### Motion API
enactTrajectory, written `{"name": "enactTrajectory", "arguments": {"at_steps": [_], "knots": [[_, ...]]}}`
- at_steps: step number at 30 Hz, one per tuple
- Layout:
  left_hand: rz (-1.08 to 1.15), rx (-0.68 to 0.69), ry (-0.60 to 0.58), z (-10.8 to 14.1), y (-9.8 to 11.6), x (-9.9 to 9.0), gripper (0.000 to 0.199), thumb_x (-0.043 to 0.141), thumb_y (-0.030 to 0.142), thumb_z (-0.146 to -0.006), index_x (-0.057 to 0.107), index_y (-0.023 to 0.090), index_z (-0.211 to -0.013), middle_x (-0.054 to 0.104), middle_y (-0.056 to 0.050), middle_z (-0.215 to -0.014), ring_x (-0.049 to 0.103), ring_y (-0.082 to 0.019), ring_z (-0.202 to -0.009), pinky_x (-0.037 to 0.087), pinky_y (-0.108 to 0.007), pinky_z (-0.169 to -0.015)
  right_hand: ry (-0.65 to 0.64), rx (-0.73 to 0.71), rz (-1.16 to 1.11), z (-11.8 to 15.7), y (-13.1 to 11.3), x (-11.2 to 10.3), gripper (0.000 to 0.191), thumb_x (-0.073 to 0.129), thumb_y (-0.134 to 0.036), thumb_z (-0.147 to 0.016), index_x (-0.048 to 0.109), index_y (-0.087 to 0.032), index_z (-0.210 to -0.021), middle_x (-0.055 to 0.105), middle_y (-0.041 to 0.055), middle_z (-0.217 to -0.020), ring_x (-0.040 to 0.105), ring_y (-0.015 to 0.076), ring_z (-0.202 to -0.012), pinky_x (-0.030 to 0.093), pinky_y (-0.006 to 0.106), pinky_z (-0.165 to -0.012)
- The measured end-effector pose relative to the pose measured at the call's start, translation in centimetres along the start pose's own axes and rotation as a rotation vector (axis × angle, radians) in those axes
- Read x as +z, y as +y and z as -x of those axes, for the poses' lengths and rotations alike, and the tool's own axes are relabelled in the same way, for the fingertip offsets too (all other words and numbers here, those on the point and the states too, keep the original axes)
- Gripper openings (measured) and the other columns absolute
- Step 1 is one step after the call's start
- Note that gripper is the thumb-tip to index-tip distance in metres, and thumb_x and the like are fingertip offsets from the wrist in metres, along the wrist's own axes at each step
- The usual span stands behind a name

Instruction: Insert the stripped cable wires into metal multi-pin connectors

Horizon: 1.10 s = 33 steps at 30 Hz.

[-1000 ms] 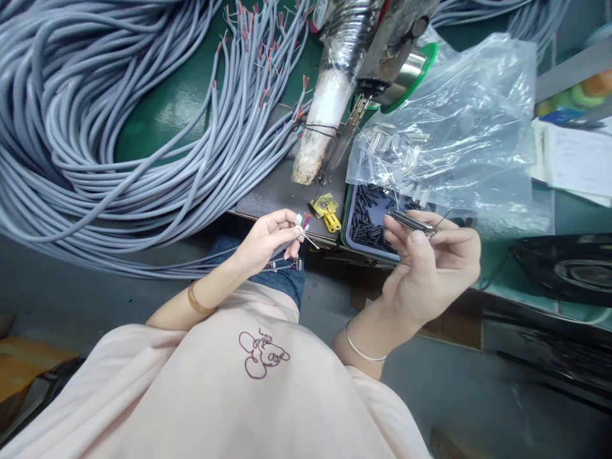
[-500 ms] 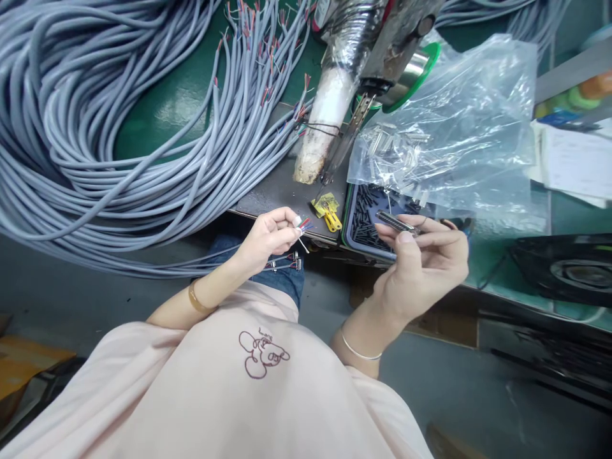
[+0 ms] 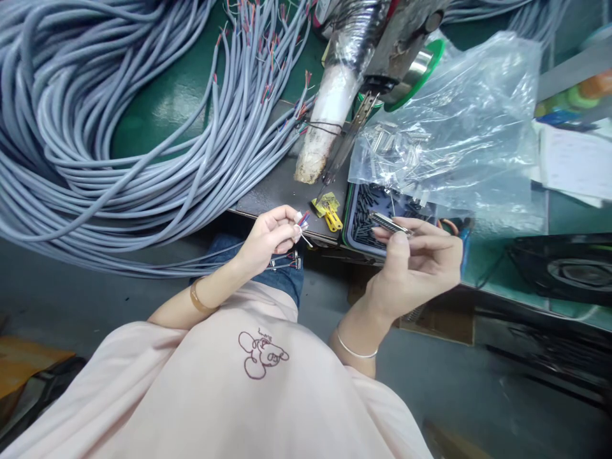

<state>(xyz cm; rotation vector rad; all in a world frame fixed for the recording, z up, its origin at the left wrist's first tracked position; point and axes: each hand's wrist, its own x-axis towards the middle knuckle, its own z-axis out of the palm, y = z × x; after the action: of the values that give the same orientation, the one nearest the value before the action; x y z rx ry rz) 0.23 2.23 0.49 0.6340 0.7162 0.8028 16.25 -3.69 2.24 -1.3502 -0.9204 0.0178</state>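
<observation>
Currently | left hand [image 3: 271,241] pinching 1 wire bundle [image 3: 303,220] (mixed colours) | right hand [image 3: 415,264] pinching 1 connector [image 3: 388,222]

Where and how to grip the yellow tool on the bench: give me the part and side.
Pinch the yellow tool across its two-pronged end, coming from the person's side. That end points toward the bench's near edge and looks uncovered, while crumpled yellow material surrounds the other end.
</observation>
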Motion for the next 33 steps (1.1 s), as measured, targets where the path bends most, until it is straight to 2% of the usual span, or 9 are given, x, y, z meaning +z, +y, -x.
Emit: {"name": "enactTrajectory", "arguments": {"at_steps": [3,7,11,13,15,20,24,29,33], "knots": [[0.012,0.003,-0.022,0.0,-0.3,0.0,0.023,0.074,0.025,-0.061,0.055,0.018,-0.072,0.052,0.007,-0.052,0.033,-0.002,-0.039,0.016,-0.017,-0.038,-0.067,0.008,0.052,0.3,-0.2,0.0,0.022,0.069,-0.021,-0.080,0.050,-0.023,-0.070,0.070,-0.0019,-0.080,0.071,0.0135,-0.068,0.065,0.028,-0.058],[-0.025,0.011,-0.020,0.0,-0.5,0.1,0.024,0.075,0.024,-0.062,0.054,0.018,-0.071,0.047,0.009,-0.049,0.032,-0.002,-0.040,0.017,-0.016,-0.040,-0.135,0.041,0.106,0.8,-0.3,0.2,0.025,0.068,-0.022,-0.083,0.047,-0.023,-0.070,0.073,-0.0009,-0.083,0.075,0.0144,-0.068,0.066,0.029,-0.060],[-0.078,0.004,0.006,0.1,-0.4,0.4,0.024,0.075,0.025,-0.062,0.054,0.018,-0.067,0.040,0.011,-0.047,0.027,-0.001,-0.041,0.018,-0.016,-0.042,-0.101,-0.111,0.178,1.6,0.5,0.3,0.013,0.069,-0.027,-0.090,0.060,-0.022,-0.082,0.077,0.0004,-0.091,0.078,0.0168,-0.076,0.068,0.032,-0.067],[-0.106,0.014,0.008,0.1,-0.4,0.4,0.024,0.076,0.027,-0.062,0.054,0.018,-0.065,0.040,0.011,-0.047,0.026,0.000,-0.041,0.019,-0.017,-0.043,-0.125,-0.211,0.199,2.0,0.9,0.2,0.003,0.067,-0.026,-0.093,0.067,-0.023,-0.093,0.077,0.0006,-0.095,0.078,0.0179,-0.085,0.068,0.036,-0.073],[-0.126,0.040,0.011,0.1,-0.4,0.4,0.025,0.077,0.027,-0.062,0.054,0.017,-0.064,0.040,0.011,-0.047,0.026,0.000,-0.042,0.020,-0.017,-0.044,-0.177,-0.255,0.218,2.2,1.2,0.0,0.004,0.065,-0.025,-0.095,0.069,-0.025,-0.097,0.077,0.0007,-0.098,0.078,0.0190,-0.091,0.068,0.039,-0.078],[-0.131,0.066,0.023,0.1,-0.5,0.2,0.027,0.080,0.030,-0.064,0.056,0.017,-0.065,0.039,0.011,-0.047,0.026,-0.001,-0.042,0.018,-0.018,-0.043,-0.333,-0.205,0.263,2.4,1.0,-0.3,0.005,0.065,-0.026,-0.094,0.069,-0.025,-0.091,0.077,0.0020,-0.101,0.076,0.0190,-0.091,0.065,0.037,-0.075],[-0.105,0.080,0.020,-0.2,-0.7,-0.1,0.026,0.082,0.030,-0.066,0.061,0.016,-0.070,0.044,0.009,-0.049,0.026,-0.001,-0.042,0.017,-0.018,-0.042,-0.378,-0.227,0.248,2.4,0.6,-0.2,0.007,0.066,-0.020,-0.092,0.066,-0.023,-0.085,0.079,0.0028,-0.100,0.076,0.0180,-0.092,0.063,0.034,-0.077],[-0.086,0.145,0.029,-0.7,-0.7,-0.1,0.027,0.085,0.026,-0.064,0.061,0.016,-0.068,0.048,0.009,-0.052,0.037,-0.002,-0.046,0.028,-0.015,-0.046,-0.445,-0.218,0.244,2.5,0.9,0.2,0.009,0.067,-0.016,-0.090,0.064,-0.022,-0.083,0.080,0.0041,-0.105,0.077,0.0185,-0.093,0.063,0.033,-0.078],[-0.080,0.139,0.049,-1.2,-0.3,0.0,0.029,0.085,0.025,-0.061,0.057,0.017,-0.065,0.047,0.009,-0.049,0.034,-0.001,-0.043,0.025,-0.015,-0.041,-0.462,-0.220,0.192,2.6,1.3,0.7,0.012,0.067,-0.014,-0.088,0.062,-0.022,-0.080,0.080,0.0047,-0.105,0.078,0.0187,-0.091,0.065,0.033,-0.078]]}}
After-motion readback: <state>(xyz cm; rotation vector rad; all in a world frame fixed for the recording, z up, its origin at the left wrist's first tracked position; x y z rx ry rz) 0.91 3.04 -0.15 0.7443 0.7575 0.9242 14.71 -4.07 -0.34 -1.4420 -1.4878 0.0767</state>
